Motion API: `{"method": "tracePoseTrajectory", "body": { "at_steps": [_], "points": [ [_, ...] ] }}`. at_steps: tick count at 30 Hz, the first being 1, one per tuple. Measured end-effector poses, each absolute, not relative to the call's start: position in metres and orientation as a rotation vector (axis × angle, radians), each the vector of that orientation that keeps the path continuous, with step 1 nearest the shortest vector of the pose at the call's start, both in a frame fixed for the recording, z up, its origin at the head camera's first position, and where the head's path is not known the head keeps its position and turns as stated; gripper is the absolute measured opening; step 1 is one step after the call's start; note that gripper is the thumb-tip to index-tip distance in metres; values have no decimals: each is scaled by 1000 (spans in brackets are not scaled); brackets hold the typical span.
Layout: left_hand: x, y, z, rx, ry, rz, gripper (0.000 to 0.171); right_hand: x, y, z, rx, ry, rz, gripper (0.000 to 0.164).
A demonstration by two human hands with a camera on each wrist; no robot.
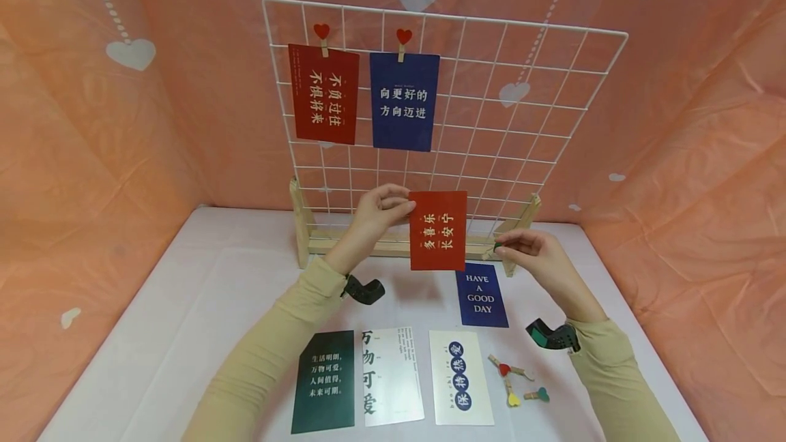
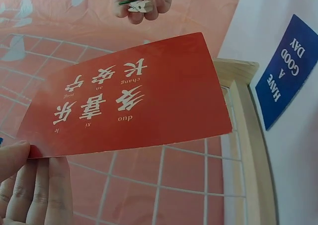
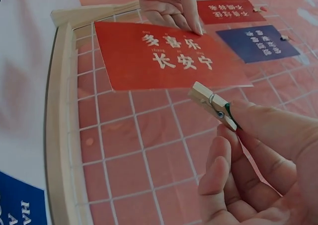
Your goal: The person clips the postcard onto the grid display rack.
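My left hand (image 1: 382,213) pinches a red card (image 1: 439,251) with white characters by its upper left corner, in front of the white wire grid (image 1: 485,97). To its right, my right hand (image 1: 535,254) holds a small wooden clothespin (image 3: 214,105) with a green piece on it between thumb and fingers. In the right wrist view the clothespin points at the red card, apart from the grid. Higher up, another red card (image 1: 325,104) and a blue card (image 1: 404,131) hang on the grid, each from a clothespin with a red heart.
A wooden base (image 1: 381,248) supports the grid. On the white table lie a blue card (image 1: 482,316), a green card (image 1: 325,408), two white cards, one with blue circles (image 1: 445,411), and several heart clothespins (image 1: 512,398). Pink cloth (image 1: 202,121) hangs around the table.
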State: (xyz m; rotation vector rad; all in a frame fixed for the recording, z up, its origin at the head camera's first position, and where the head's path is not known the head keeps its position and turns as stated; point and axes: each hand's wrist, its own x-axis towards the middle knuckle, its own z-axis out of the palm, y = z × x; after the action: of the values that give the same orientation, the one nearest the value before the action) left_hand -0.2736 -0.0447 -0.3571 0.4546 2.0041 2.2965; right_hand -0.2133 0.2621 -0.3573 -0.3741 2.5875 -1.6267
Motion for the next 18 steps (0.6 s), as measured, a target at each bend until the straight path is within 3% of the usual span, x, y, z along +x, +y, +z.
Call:
{"method": "tracePoseTrajectory", "body": {
  "at_steps": [18],
  "points": [
    [-273, -35, -324, 529, 2094, 2305, 23, -223, 241, -326, -596, 2553, -1754, 27]
  ]
}}
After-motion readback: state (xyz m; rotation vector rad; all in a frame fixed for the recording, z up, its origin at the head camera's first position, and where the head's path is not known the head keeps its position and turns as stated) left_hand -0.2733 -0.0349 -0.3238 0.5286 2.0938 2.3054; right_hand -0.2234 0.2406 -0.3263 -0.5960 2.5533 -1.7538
